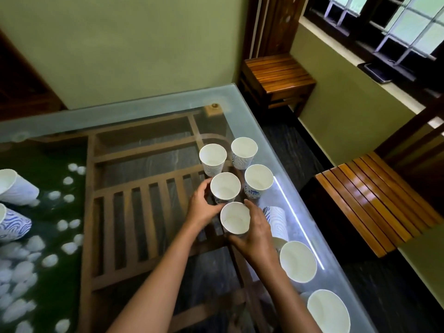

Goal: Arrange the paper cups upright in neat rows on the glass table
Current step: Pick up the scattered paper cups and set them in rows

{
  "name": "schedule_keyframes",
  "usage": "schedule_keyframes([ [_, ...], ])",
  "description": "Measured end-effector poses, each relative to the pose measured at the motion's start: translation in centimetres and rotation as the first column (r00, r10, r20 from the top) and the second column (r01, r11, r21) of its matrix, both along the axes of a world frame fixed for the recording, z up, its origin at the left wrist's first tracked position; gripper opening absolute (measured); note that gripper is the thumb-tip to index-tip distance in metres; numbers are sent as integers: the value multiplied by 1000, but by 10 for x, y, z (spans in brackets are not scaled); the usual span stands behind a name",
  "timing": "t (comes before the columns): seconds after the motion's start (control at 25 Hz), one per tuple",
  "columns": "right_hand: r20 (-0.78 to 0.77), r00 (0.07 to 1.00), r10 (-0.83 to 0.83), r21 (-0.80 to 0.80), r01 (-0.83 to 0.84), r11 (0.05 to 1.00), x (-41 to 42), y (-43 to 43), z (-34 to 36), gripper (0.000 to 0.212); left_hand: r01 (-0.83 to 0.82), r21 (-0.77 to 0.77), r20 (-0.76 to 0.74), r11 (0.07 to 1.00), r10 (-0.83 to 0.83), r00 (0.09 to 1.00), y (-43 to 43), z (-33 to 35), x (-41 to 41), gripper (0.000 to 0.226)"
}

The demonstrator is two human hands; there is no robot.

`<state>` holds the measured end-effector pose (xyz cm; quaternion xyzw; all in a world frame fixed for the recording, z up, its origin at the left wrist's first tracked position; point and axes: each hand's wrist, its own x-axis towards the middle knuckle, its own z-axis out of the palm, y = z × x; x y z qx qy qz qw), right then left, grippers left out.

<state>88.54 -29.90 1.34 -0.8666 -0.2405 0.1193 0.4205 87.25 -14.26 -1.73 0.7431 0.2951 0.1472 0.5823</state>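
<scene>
Several white paper cups with blue swirls stand upright near the right edge of the glass table (149, 111). Two form a far pair (212, 156) (244, 150), and behind my hands stand two more (225, 187) (258, 177). My right hand (252, 236) wraps around the nearest cup (235, 218), which stands upright. My left hand (201, 205) touches the left side of this cup and the cup behind it. A cup (276, 222) lies on its side just right of my right hand. Two further cups (298, 261) (328, 312) sit near the front right.
Two cups (16, 188) (12, 225) lie tipped at the far left edge. White pebbles (21, 272) on dark green show under the glass at left. Wooden slatted stools (278, 73) (374, 203) stand beyond the table's right edge. A wooden chair shows beneath the glass.
</scene>
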Motion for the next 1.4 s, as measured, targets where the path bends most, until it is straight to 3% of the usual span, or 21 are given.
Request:
schedule_keyframes([
  [0.12,13,1000,17,3,-17,1000,-1,4,1,74,-94,-20,23,995,95,995,2,2,-14,59],
  [0.28,18,994,104,3,-104,995,-18,27,8,73,-368,-52,7,929,368,930,21,-1,-66,67],
  [0.44,-30,973,228,16,-228,974,-54,71,10,75,-627,-29,0,779,627,779,43,-4,-152,70],
  [0.68,-73,887,456,55,-453,890,-134,173,8,79,-884,21,78,467,881,467,74,2,-272,65],
  [0.8,-60,839,541,51,-539,841,-163,222,7,77,-934,12,87,358,930,357,89,4,-296,67],
  [1.04,5,738,675,-1,-675,738,-200,303,8,82,-967,73,152,245,955,253,103,2,-318,65],
  [1.2,11,698,716,0,-716,698,-219,330,7,84,-976,35,160,214,963,217,101,0,-329,66],
  [1.4,-22,644,765,17,-765,644,-236,335,2,89,-972,57,157,228,959,234,98,0,-341,66],
])
